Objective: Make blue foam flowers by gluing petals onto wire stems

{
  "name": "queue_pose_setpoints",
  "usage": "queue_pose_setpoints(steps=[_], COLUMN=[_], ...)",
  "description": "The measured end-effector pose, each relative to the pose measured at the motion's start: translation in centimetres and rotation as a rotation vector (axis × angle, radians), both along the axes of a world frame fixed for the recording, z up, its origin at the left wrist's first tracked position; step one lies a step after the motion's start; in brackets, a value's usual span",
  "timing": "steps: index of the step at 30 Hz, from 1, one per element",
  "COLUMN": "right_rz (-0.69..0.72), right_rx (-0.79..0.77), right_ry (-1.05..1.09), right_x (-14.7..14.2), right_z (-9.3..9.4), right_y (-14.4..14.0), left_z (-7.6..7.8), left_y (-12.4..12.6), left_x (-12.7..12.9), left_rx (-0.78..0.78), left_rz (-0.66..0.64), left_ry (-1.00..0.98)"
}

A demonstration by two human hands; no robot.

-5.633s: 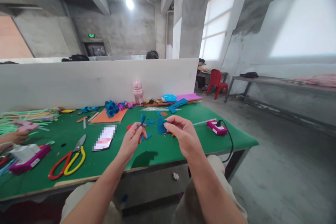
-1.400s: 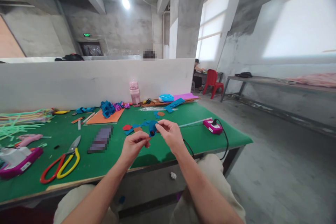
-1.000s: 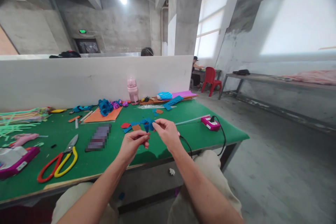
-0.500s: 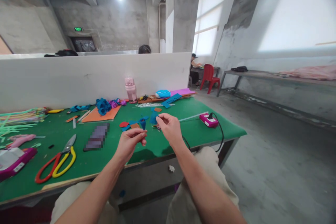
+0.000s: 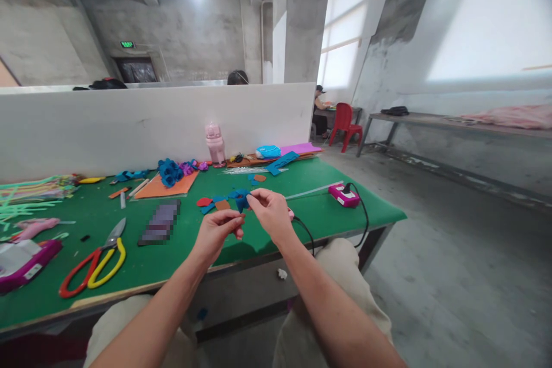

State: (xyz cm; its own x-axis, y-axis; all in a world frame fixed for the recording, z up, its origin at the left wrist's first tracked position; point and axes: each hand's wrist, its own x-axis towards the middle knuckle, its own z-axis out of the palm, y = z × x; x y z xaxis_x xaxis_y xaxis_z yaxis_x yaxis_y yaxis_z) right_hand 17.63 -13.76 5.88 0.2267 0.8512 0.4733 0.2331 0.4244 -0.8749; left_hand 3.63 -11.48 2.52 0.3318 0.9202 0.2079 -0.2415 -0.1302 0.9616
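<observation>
My left hand (image 5: 221,225) is closed in a pinch just under a small blue felt cone (image 5: 242,207), apparently gripping its lower end. My right hand (image 5: 272,211) pinches a blue felt piece (image 5: 244,195) and brings it against the top of the cone. Where one blue piece ends and the other begins is hard to make out. On the green table (image 5: 259,236) just beyond lie blue scraps, a red felt piece (image 5: 204,202) and a brown felt piece (image 5: 222,205). A pink tool with a black cable (image 5: 305,229) is mostly hidden behind my right hand.
Yellow-and-red-handled scissors (image 5: 101,259), a phone (image 5: 160,222) and a pink glue gun (image 5: 37,229) lie to the left. Blue felt flowers (image 5: 169,173) rest on an orange sheet (image 5: 146,188). A pink bottle (image 5: 214,144) stands by the white partition (image 5: 129,126). A magenta power box (image 5: 344,195) sits right.
My right hand has moved left with its blue felt piece, which now meets the cone above my left hand. My left hand has hardly moved. The pink tool's cable shows more.
</observation>
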Motion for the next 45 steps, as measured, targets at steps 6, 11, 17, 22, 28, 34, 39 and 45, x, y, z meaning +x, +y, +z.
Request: queue_pose_setpoints(steps=[6,11,17,22,28,34,39,45], right_rz=[0.018,0.032,0.027,0.023,0.028,0.049,0.179,0.353], right_rx=[-0.018,-0.013,-0.023,-0.013,-0.016,-0.037,-0.047,-0.072], right_ry=[0.021,0.040,0.037,0.021,0.021,0.028,0.105,0.198], right_x=[-0.1,-0.1,0.0,-0.1,-0.1,-0.2,-0.3,-0.5], right_z=[0.1,0.2,0.1,0.0,0.1,0.3,0.2,-0.9], right_y=[-0.1,-0.1,-0.2,-0.1,-0.2,-0.3,-0.4,0.1], left_z=[-0.1,0.0,0.0,-0.1,0.0,-0.1,-0.3,-0.3], left_y=[0.1,0.0,0.0,0.0,0.0,0.0,0.2,0.1], left_x=[0.0,0.0,0.0,0.0,0.1,0.1,0.0,0.0], left_rx=[0.003,0.004,0.005,0.000,0.005,-0.003,-0.022,-0.053], left_rz=[0.004,0.018,0.024,0.019,-0.002,-0.007,0.008,0.008], left_ry=[0.012,0.023,0.021,0.027,0.028,0.008,-0.046,-0.081])
